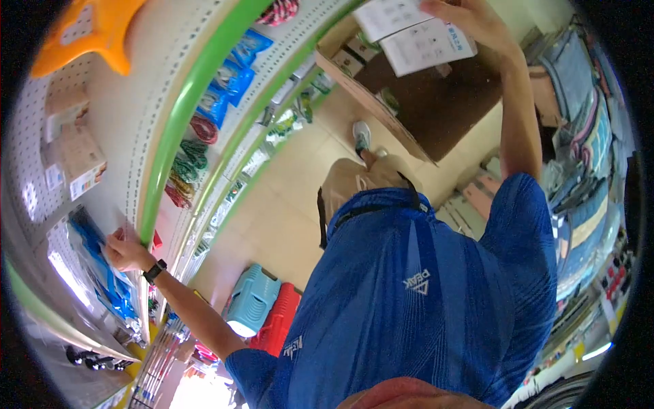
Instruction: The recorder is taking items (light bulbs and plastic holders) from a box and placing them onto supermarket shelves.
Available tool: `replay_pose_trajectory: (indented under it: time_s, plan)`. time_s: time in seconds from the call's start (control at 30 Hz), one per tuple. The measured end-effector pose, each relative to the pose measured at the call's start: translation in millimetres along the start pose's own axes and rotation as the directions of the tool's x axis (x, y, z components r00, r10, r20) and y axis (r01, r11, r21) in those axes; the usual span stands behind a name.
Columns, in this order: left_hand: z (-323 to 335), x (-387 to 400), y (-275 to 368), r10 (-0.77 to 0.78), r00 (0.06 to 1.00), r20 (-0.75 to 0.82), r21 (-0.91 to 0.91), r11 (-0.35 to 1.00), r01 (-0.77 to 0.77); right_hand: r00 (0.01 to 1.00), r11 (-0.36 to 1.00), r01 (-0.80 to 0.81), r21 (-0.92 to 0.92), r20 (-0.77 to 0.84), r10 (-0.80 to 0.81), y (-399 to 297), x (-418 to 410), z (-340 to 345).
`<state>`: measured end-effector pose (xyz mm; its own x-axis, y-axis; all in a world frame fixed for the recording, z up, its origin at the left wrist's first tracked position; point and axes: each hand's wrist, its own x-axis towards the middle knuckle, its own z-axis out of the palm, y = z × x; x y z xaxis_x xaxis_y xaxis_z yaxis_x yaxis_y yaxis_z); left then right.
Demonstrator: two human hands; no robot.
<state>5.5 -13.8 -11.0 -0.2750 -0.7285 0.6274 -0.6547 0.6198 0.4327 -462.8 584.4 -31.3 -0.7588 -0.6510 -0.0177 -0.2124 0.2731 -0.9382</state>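
My left hand (125, 251), with a dark watch on its wrist, is at the green-edged shelf (176, 112) on the left, fingers curled, beside blue items in clear plastic packaging (97, 255). Whether it grips anything is unclear. At the upper right, my right hand (460, 20) holds white printed boxes (421, 46), at least two side by side. They are above an open cardboard box (378, 110), in which small dark-and-white packs (352, 59) lie near one corner. Part of the right hand is cut off by the picture's top edge.
Small boxes (82, 153) and an orange plastic item (97, 36) stand on the left shelf. Blue packets (230, 79) and coiled cords (191, 158) sit on lower shelves. Blue and red plastic crates (253, 299) are on the floor; folded textiles (582, 204) are stacked at right.
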Motion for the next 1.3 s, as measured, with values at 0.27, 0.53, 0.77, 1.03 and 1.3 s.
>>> replay_pose_trajectory:
  time_s: [0.27, 0.53, 0.77, 1.03, 1.3]
  plan:
    - [-5, 13, -31, 0.134, 0.99, 0.041, 0.16, 0.977, -0.139, 0.98, 0.6, -0.095, -0.794, 0.032, 0.197, 272, -15, 2]
    - [6, 4, -1, -0.095, 0.995, 0.037, 0.015, 0.995, 0.094, 0.88, 0.588, -0.294, -0.754, 0.027, 0.474, 420, -48, 64]
    - [-12, 11, -5, 0.103, 0.986, 0.132, 0.238, 0.962, -0.132, 0.822, 0.568, -0.358, -0.741, 0.039, 0.568, 466, -61, 111]
    - [-16, 21, -32, 0.177, 0.978, 0.112, 0.338, 0.919, -0.205, 0.753, 0.445, -0.46, -0.768, -0.072, 0.654, 506, -84, 78]
    - [-44, 39, -51, 0.627, 0.719, 0.3, 0.504, 0.536, -0.678, 0.892, 0.813, -0.399, -0.425, -0.385, 0.237, 511, -85, 65]
